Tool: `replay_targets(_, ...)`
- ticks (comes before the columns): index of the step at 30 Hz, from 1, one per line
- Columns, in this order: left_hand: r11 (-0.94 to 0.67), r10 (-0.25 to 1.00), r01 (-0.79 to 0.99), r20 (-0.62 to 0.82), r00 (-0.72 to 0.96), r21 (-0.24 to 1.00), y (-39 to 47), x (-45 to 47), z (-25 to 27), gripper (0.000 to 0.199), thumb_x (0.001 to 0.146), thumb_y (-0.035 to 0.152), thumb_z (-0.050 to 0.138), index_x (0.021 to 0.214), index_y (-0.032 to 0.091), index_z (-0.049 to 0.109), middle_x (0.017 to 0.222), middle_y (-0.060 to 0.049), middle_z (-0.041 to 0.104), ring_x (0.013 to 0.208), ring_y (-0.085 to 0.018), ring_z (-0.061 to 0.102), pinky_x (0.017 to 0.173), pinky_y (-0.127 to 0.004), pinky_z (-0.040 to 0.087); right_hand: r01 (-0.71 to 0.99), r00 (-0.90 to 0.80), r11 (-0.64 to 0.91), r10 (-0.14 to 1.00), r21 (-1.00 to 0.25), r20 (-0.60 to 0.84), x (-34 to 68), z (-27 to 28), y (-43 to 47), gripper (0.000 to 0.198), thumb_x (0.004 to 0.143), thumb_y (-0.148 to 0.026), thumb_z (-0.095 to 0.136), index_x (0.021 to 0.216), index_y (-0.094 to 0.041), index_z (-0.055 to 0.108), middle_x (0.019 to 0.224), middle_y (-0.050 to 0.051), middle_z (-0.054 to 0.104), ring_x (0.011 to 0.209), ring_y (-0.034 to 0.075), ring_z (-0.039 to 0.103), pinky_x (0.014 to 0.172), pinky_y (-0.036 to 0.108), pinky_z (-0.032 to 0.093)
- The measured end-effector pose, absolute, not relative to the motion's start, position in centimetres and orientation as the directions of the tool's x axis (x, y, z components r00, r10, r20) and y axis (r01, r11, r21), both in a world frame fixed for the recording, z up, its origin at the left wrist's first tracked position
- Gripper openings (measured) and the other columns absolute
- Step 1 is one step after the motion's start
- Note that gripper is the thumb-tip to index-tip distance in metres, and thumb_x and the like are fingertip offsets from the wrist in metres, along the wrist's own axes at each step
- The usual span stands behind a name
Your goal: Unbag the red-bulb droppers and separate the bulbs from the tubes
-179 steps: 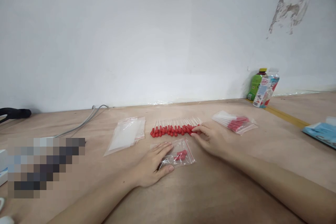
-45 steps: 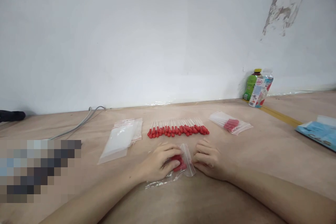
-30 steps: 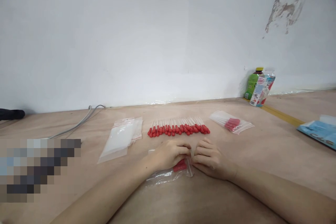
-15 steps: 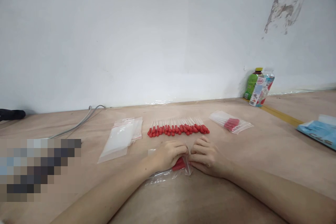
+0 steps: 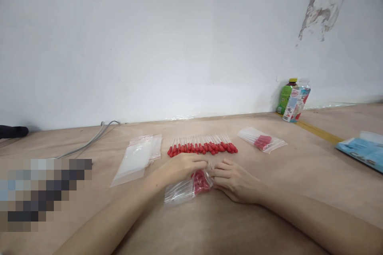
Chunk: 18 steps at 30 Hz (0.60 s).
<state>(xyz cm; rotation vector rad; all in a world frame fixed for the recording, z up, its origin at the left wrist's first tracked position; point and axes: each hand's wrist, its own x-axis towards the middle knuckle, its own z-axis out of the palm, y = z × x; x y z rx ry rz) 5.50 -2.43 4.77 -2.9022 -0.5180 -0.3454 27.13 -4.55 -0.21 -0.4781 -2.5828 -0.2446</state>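
A clear plastic zip bag point(image 5: 180, 192) lies in front of me with several droppers point(image 5: 202, 182) inside, their red bulbs toward its right end. My left hand point(image 5: 186, 165) reaches over the bag from behind, with its closed fingers at the bag's upper right edge. My right hand point(image 5: 235, 179) is curled with its fingertips pinching the bag's right end. The fingertips of both hands almost meet there. Just beyond my hands, a row of loose droppers point(image 5: 205, 147) lies with red bulbs toward me and thin clear stems toward the wall.
A stack of flat zip bags point(image 5: 136, 159) lies on the left. Another bag of red-bulbed droppers point(image 5: 262, 141) is at the right. Two bottles point(image 5: 295, 101) stand by the wall, a blue package point(image 5: 363, 150) lies far right, and a grey cable point(image 5: 89, 141) runs at left.
My left hand has shifted slightly away from me and up off the bag, uncovering more of the red bulbs. The bag's right end is now gathered between my two hands.
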Motion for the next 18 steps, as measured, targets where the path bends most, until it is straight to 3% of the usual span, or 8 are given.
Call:
replay_targets(2, -0.914, 0.332, 0.378, 0.268, 0.905, -0.145, -2.1, 5.0, 5.5, 0.032, 0.087, 0.005, 0.026, 0.098, 0.017, 0.054, 0.11, -0.005, 0.057, 0.094, -0.014, 0.055, 0.079, -0.023, 0.043, 0.411, -0.786, 0.91, 0.379, -0.044, 0.488, 27.2, 0.2, -4.9, 0.01, 0.082, -0.019, 0.046, 0.075, -0.018, 0.054, 0.076, 0.002, 0.056, 0.073, 0.014, 0.045, 0.067, 0.029, 0.033)
replay_targets(5, -0.907, 0.357, 0.396, 0.236, 0.904, -0.146, -2.5, 5.0, 5.8, 0.031, 0.088, 0.008, 0.028, 0.102, 0.019, 0.053, 0.113, -0.005, 0.056, 0.096, -0.016, 0.056, 0.079, -0.025, 0.044, 0.459, -0.697, 0.834, 0.551, -0.306, 0.459, 27.2, 0.6, -5.3, 0.008, 0.079, -0.025, 0.051, 0.077, -0.018, 0.055, 0.075, 0.002, 0.055, 0.073, 0.014, 0.047, 0.067, 0.028, 0.037)
replay_targets(9, -0.834, 0.549, 0.54, 0.278, 0.788, 0.116, -4.4, 5.1, 4.5, 0.027, 0.09, 0.021, 0.034, 0.114, 0.022, 0.045, 0.112, -0.004, 0.056, 0.097, -0.016, 0.055, 0.082, -0.028, 0.045, 0.457, -0.566, 0.69, 0.712, -0.561, 0.415, 26.6, 0.2, -5.1, 0.028, 0.089, -0.023, 0.034, 0.072, -0.019, 0.056, 0.067, -0.001, 0.058, 0.069, 0.013, 0.05, 0.065, 0.027, 0.038)
replay_targets(13, -0.7, 0.705, 0.603, 0.232, 0.671, 0.383, -6.4, 3.8, 2.3, 0.055, 0.083, 0.038, 0.048, 0.13, 0.021, 0.024, 0.125, -0.009, 0.047, 0.11, -0.022, 0.047, 0.091, -0.039, 0.04, 0.484, -0.525, 0.648, 0.753, -0.588, 0.397, 25.6, -0.3, -4.6, 0.021, 0.082, -0.025, 0.047, 0.067, -0.018, 0.058, 0.064, 0.0, 0.059, 0.065, 0.014, 0.049, 0.059, 0.025, 0.037)
replay_targets(18, -0.637, 0.75, 0.607, 0.198, 0.632, 0.476, -6.9, 2.7, 0.8, 0.067, 0.079, 0.042, 0.053, 0.132, 0.021, 0.02, 0.131, -0.011, 0.041, 0.117, -0.024, 0.041, 0.097, -0.041, 0.035, 0.518, -0.564, 0.61, 0.771, -0.599, 0.297, 25.0, -0.1, -4.6, 0.02, 0.081, -0.031, 0.049, 0.073, -0.017, 0.06, 0.066, 0.0, 0.06, 0.062, 0.013, 0.05, 0.058, 0.026, 0.036)
